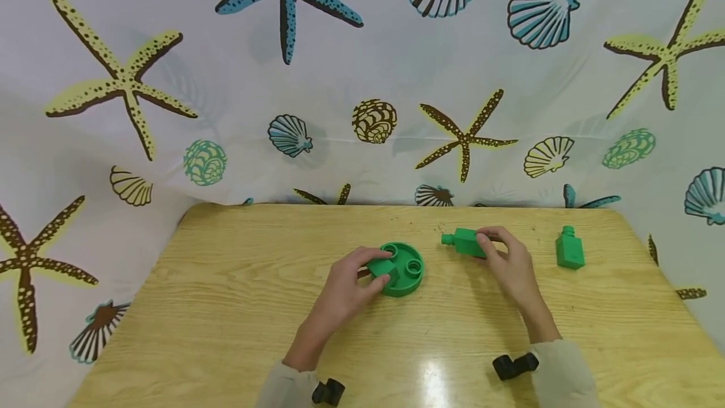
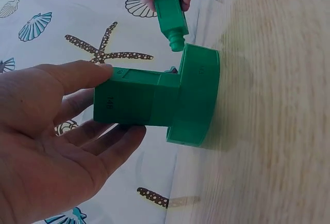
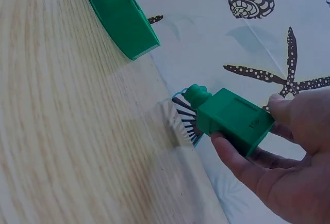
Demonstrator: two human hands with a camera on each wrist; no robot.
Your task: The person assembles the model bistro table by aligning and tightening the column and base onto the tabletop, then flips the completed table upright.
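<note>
A round green base [image 1: 418, 276] with a raised rim and ring-shaped sockets rests on the table. One rectangular green block [image 2: 131, 97] stands upright on it, and my left hand [image 1: 345, 285] grips that block between thumb and fingers. Off the base's right side, my right hand [image 1: 512, 266] holds a second green block [image 3: 234, 118] by its plain end. This block is raised over the table and lies nearly sideways, its ridged round knob [image 3: 197, 96] pointing left toward the base. In the left wrist view the knob shows just beyond the base's rim.
A third green block [image 1: 569, 250] with a knob on its end is on the wooden table [image 1: 238, 294], right of my right hand. A white cloth [image 1: 340, 80] printed with starfish and shells hangs along the table's back and sides.
</note>
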